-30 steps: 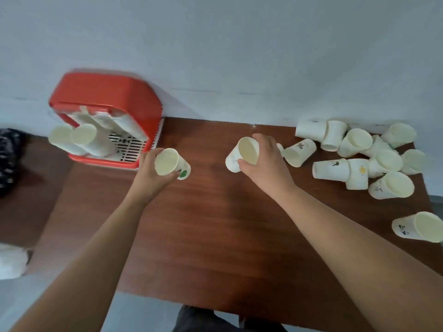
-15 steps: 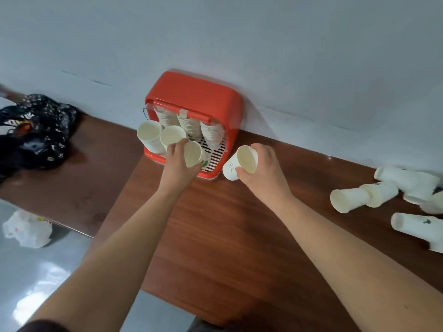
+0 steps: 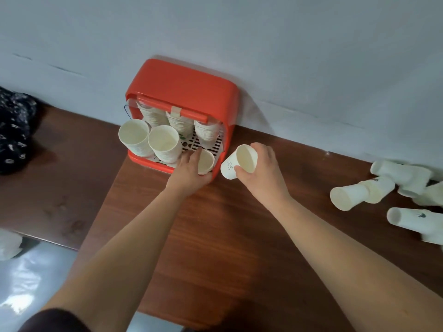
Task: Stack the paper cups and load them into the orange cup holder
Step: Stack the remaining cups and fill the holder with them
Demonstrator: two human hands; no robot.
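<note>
The orange cup holder [image 3: 189,89] stands against the wall at the back of the brown table [image 3: 215,236]. Inside it are several stacks of paper cups; two tall stacks [image 3: 153,142] lean out at its front left. My left hand [image 3: 188,171] grips one paper cup [image 3: 206,161] at the holder's front right corner, over the slotted white tray. My right hand [image 3: 259,168] holds a second paper cup [image 3: 239,161] on its side just right of the holder, mouth towards me.
Several loose paper cups [image 3: 359,192] lie on their sides at the table's right. A dark patterned cloth [image 3: 14,130] lies on a lower brown surface at the left. A white bag [image 3: 9,245] sits on the grey floor below it.
The view has swung left towards the holder. My left hand has carried its cup from mid-table into the holder's front right corner. My right hand has followed with its cup to the holder's right side.
</note>
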